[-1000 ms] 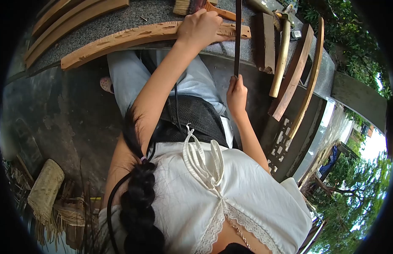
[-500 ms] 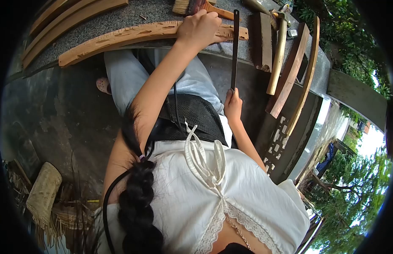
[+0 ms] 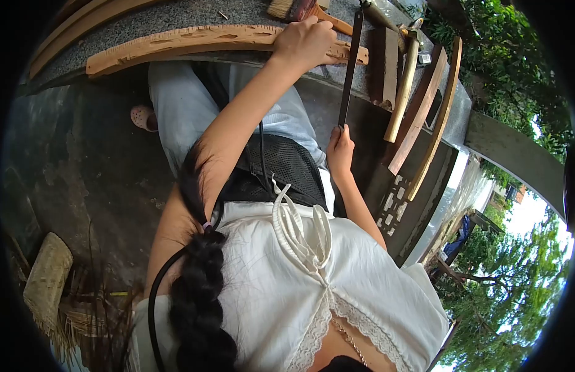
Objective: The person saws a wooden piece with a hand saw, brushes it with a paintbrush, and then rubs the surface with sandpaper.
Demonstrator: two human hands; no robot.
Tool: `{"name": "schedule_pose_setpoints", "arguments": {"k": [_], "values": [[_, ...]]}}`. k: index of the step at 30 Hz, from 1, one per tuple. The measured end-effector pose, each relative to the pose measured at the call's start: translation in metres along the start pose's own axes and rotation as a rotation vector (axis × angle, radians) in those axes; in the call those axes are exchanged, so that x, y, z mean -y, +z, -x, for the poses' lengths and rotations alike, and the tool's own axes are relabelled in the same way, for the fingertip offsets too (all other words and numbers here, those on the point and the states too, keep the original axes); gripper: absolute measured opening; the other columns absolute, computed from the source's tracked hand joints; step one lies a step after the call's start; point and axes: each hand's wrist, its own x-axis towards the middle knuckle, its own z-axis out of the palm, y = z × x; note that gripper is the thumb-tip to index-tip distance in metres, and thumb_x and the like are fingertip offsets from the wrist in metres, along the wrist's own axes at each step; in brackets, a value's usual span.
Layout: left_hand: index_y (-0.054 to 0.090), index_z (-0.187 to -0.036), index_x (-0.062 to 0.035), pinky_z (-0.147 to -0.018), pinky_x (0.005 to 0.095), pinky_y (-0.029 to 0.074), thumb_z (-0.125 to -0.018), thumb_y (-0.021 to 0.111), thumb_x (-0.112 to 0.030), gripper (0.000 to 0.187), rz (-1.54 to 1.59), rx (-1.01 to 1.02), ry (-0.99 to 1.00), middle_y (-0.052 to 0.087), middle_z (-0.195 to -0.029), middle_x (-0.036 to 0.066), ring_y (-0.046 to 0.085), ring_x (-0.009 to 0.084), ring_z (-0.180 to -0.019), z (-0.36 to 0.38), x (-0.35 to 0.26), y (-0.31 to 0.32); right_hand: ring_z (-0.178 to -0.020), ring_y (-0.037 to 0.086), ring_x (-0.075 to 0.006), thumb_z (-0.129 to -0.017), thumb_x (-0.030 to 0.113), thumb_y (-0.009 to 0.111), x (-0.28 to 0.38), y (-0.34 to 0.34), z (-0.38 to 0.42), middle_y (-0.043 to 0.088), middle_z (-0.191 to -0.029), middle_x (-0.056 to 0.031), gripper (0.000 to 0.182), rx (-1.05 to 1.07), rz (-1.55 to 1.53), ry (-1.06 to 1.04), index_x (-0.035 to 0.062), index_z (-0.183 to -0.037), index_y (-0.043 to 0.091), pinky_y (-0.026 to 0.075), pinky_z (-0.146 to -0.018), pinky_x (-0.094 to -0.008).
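Close head-height view, forward and downward.

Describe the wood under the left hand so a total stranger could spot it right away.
Find the speckled grey bench across the top of the view. Along its near edge lies a long, curved, light-brown wood piece, the left hand on it towards its right end. Unlike the plainer curved strips at upper left, its face is pitted with ragged hollows.

Left grip [image 3: 305,42] on wood [image 3: 188,41]; right grip [image 3: 340,150] holds bar [image 3: 350,74].
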Motion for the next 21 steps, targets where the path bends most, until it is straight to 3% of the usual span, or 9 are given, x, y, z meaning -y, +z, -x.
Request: {"name": "schedule_pose_setpoints", "arguments": {"k": [2,3,6,10,12,16,18,21], "values": [[0.068,-0.086,-0.0086,-0.073,0.0345,0.058,-0.066,0.076,-0.048,0.045,-0.054,0.005,0.026,0.062,-0.089,-0.001,0.064,0.0178,-0.094,0.0,0.0,0.0,-0.051,0.056,-0.0383,-0.1,0.015,0.044,0.032,-0.008,-0.033,0.054,-0.058,-0.0208,0.02,0.015,-0.045,-0.006,-0.0024,-0.089,0.048,0.039,-0.047,-0.0436],[0.071,-0.083,-0.0096,-0.073,0.0354,0.059,-0.065,0.081,-0.039,0.036,-0.019,0.004,0.013,0.066,-0.091,0.003,0.066,0.0217,-0.093,0.0,-0.004,-0.008,-0.05,0.055,-0.0373,-0.1,0.014,0.044,0.052,-0.011,-0.057,0.053,-0.059,-0.0206,0.02,0.035,-0.03,0.044,-0.0021,-0.088,0.047,0.039,-0.047,-0.0427],[0.071,-0.083,-0.0094,-0.073,0.0353,0.059,-0.066,0.081,-0.04,0.037,-0.015,-0.005,0.006,0.067,-0.091,0.003,0.066,0.0219,-0.093,-0.001,-0.004,-0.007,-0.048,0.053,-0.0369,-0.1,0.012,0.044,0.073,-0.013,-0.075,0.052,-0.058,-0.0199,0.018,-0.025,-0.089,-0.002,-0.0019,-0.088,0.047,0.039,-0.046,-0.0419],[0.071,-0.083,-0.0092,-0.073,0.035,0.059,-0.066,0.08,-0.04,0.036,0.009,0.042,-0.035,0.067,-0.089,0.004,0.066,0.0222,-0.093,-0.005,-0.003,-0.008,-0.054,0.06,-0.0378,-0.098,0.013,0.047,0.003,0.003,0.002,0.057,-0.062,-0.0206,0.016,0.004,0.022,0.016,-0.002,-0.093,0.049,0.042,-0.048,-0.0433],[0.071,-0.082,-0.0097,-0.072,0.0356,0.059,-0.066,0.08,-0.04,0.036,0.016,-0.037,0.017,0.068,-0.088,0.004,0.067,0.0223,-0.091,-0.001,-0.002,-0.003,-0.054,0.059,-0.0377,-0.098,0.012,0.047,-0.01,0.0,0.013,0.057,-0.061,-0.0201,0.015,0.009,0.026,-0.001,-0.0018,-0.091,0.049,0.042,-0.048,-0.0435],[0.071,-0.081,-0.0105,-0.07,0.0365,0.059,-0.065,0.081,-0.039,0.034,-0.005,-0.042,0.004,0.068,-0.087,0.004,0.068,0.0225,-0.09,-0.005,-0.003,-0.003,-0.051,0.057,-0.0357,-0.099,0.011,0.044,0.05,-0.009,-0.051,0.055,-0.059,-0.0188,0.018,0.006,-0.023,0.017,-0.0021,-0.088,0.047,0.04,-0.046,-0.0416],[0.071,-0.081,-0.0107,-0.069,0.0367,0.06,-0.064,0.081,-0.038,0.033,0.07,0.06,-0.054,0.069,-0.089,0.004,0.068,0.023,-0.089,-0.008,0.0,0.0,-0.05,0.057,-0.0351,-0.1,0.012,0.044,0.071,-0.008,-0.068,0.054,-0.059,-0.0189,0.018,-0.014,-0.056,0.033,-0.0026,-0.089,0.048,0.039,-0.046,-0.041],[0.072,-0.081,-0.0107,-0.069,0.0364,0.06,-0.065,0.081,-0.037,0.033,0.065,-0.007,-0.019,0.068,-0.089,0.004,0.068,0.0232,-0.09,-0.006,0.001,0.002,-0.051,0.058,-0.0357,-0.099,0.011,0.045,0.036,0.001,-0.032,0.054,-0.059,-0.0198,0.016,-0.013,-0.059,0.023,-0.0026,-0.092,0.05,0.04,-0.047,-0.0413]]}}
